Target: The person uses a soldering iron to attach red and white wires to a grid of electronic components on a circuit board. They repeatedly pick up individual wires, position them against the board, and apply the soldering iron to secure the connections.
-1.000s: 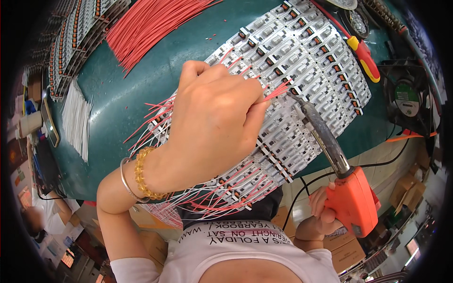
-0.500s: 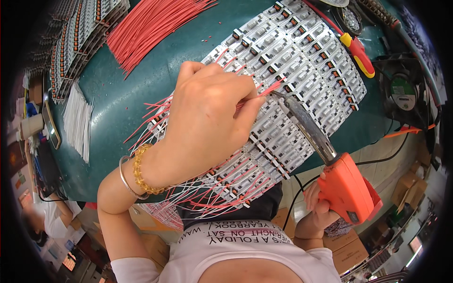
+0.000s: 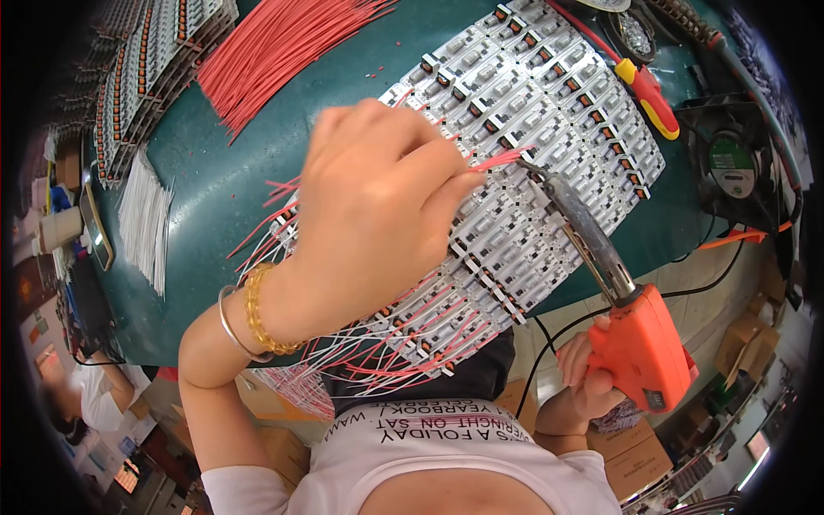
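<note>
My left hand (image 3: 369,197) is closed in a pinch over the middle of a large panel of small circuit boards (image 3: 532,107). A few red wires (image 3: 502,159) stick out past its fingertips toward the right. An orange soldering gun (image 3: 644,352) is gripped in my right hand (image 3: 585,378), low on the right. Its long metal barrel slants up and left, and the thin tip is close to the ends of the held wires; whether they touch I cannot tell. Loose red and white wires (image 3: 369,352) trail from the panel's near left part, partly behind my left forearm.
A red wire bundle (image 3: 275,56) and a white wire bundle (image 3: 144,223) lie on the green mat (image 3: 223,257). Stacked board panels (image 3: 154,77) stand far left. A red-yellow screwdriver (image 3: 650,99) lies beside the panel, near a black fan (image 3: 730,163). Another person (image 3: 99,395) is at lower left.
The soldering gun has shifted slightly right, its tip moving away from my left fingertips. My left hand has moved a little and is blurred, still pinching the red wires.
</note>
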Action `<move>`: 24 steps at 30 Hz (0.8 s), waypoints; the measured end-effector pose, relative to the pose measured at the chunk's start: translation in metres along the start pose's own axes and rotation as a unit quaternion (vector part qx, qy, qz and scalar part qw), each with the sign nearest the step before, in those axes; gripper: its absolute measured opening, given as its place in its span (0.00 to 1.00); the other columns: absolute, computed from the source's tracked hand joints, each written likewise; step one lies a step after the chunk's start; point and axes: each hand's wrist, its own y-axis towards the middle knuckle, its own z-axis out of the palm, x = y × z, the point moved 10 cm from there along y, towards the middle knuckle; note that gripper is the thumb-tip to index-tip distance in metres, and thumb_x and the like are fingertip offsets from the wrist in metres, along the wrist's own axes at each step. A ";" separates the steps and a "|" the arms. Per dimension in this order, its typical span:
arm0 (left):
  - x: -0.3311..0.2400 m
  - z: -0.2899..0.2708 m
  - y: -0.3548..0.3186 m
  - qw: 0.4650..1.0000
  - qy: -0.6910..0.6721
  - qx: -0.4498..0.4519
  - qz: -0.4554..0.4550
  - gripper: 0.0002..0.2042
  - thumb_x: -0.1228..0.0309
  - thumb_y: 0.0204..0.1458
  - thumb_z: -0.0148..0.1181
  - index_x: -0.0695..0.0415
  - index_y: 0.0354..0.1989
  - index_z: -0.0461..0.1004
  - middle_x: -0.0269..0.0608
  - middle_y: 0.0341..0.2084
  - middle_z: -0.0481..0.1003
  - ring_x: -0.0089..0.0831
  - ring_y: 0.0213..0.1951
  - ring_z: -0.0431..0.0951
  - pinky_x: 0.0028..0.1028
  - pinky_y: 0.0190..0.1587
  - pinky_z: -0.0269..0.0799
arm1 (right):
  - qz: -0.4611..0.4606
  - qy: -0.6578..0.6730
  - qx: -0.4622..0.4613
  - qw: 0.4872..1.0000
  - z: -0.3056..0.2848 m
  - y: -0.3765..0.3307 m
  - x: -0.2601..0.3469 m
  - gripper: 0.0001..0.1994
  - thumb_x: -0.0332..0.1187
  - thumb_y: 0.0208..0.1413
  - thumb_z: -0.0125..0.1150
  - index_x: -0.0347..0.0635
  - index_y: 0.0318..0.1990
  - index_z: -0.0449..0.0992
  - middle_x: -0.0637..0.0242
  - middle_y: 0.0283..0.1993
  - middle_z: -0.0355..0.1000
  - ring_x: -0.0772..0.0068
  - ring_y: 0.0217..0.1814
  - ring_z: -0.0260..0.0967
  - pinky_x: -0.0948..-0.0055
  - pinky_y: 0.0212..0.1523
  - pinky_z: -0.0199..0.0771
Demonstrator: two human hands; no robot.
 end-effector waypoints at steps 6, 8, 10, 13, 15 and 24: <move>-0.002 -0.004 -0.012 0.996 -0.066 0.032 -0.053 0.05 0.76 0.42 0.69 0.56 0.24 0.78 0.31 0.18 0.74 0.27 0.23 0.70 0.29 0.41 0.61 | -0.006 0.002 0.006 1.000 -0.002 0.000 0.011 0.40 0.57 0.57 0.57 0.24 0.59 0.60 0.74 0.12 0.60 0.79 0.09 0.56 0.78 0.17 0.63; 0.001 0.004 -0.019 0.991 -0.085 0.065 -0.084 0.05 0.76 0.43 0.69 0.56 0.24 0.77 0.31 0.18 0.73 0.26 0.22 0.69 0.29 0.41 0.60 | -0.007 -0.002 0.015 1.000 0.001 0.000 0.013 0.40 0.57 0.57 0.58 0.24 0.59 0.60 0.74 0.12 0.60 0.79 0.09 0.56 0.78 0.17 0.63; 0.003 0.010 -0.024 0.988 -0.076 0.086 -0.104 0.05 0.76 0.44 0.68 0.55 0.23 0.77 0.30 0.18 0.73 0.26 0.21 0.68 0.29 0.40 0.59 | 0.001 -0.001 0.034 0.999 0.004 0.001 0.012 0.40 0.57 0.56 0.58 0.24 0.58 0.60 0.74 0.12 0.60 0.79 0.10 0.56 0.78 0.17 0.63; 0.000 0.010 -0.024 0.990 -0.067 0.075 -0.094 0.06 0.76 0.45 0.68 0.55 0.22 0.76 0.29 0.17 0.72 0.25 0.21 0.66 0.29 0.39 0.57 | 0.013 -0.010 0.051 0.999 0.006 0.001 0.009 0.39 0.58 0.56 0.58 0.24 0.57 0.61 0.74 0.12 0.61 0.80 0.10 0.56 0.78 0.17 0.62; 0.002 0.011 -0.024 0.990 -0.071 0.078 -0.095 0.06 0.77 0.45 0.68 0.55 0.22 0.76 0.29 0.17 0.72 0.26 0.21 0.66 0.29 0.39 0.57 | 0.013 -0.030 0.037 0.999 0.005 -0.001 0.006 0.39 0.58 0.56 0.58 0.25 0.56 0.62 0.74 0.12 0.61 0.80 0.11 0.56 0.79 0.17 0.62; 0.001 0.013 -0.023 0.992 -0.060 0.071 -0.086 0.07 0.77 0.44 0.68 0.55 0.21 0.75 0.30 0.15 0.69 0.27 0.20 0.64 0.29 0.37 0.56 | 0.016 -0.054 0.040 0.998 0.006 -0.004 0.005 0.34 0.56 0.56 0.59 0.28 0.50 0.65 0.75 0.13 0.60 0.80 0.11 0.57 0.79 0.17 0.61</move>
